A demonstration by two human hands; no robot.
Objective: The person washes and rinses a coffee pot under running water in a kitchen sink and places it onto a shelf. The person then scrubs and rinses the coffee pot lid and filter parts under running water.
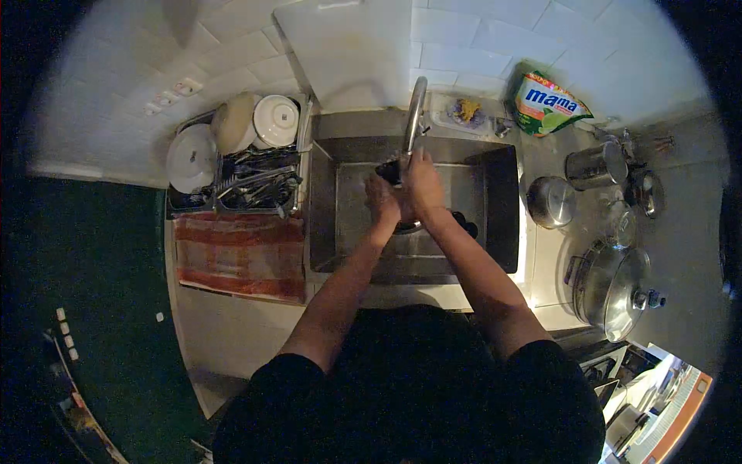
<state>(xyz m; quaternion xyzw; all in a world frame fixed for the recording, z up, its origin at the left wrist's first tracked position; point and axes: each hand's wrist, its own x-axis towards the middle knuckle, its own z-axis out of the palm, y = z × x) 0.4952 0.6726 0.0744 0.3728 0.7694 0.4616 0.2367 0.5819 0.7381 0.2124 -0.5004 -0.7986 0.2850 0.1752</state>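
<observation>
Both hands are over the metal sink (352,267), below the curved tap (418,97). My left hand (380,199) is closed around a small dark object (389,172) whose kind I cannot make out. Close against it, my right hand (423,185) has its fingers curled near the tap's spout, and what they grip is hidden. Under my wrists, part of a round shiny rim (408,227) shows in the basin. A black item (465,224) lies in the sink to the right of my right wrist.
A dish rack (221,203) with plates and cutlery stands left, behind a red striped cloth (239,255). Right of the sink are a green "mama" pouch (549,104), a metal bowl (551,203) and a large lidded pot (610,286). A sponge tray (468,116) sits behind the sink.
</observation>
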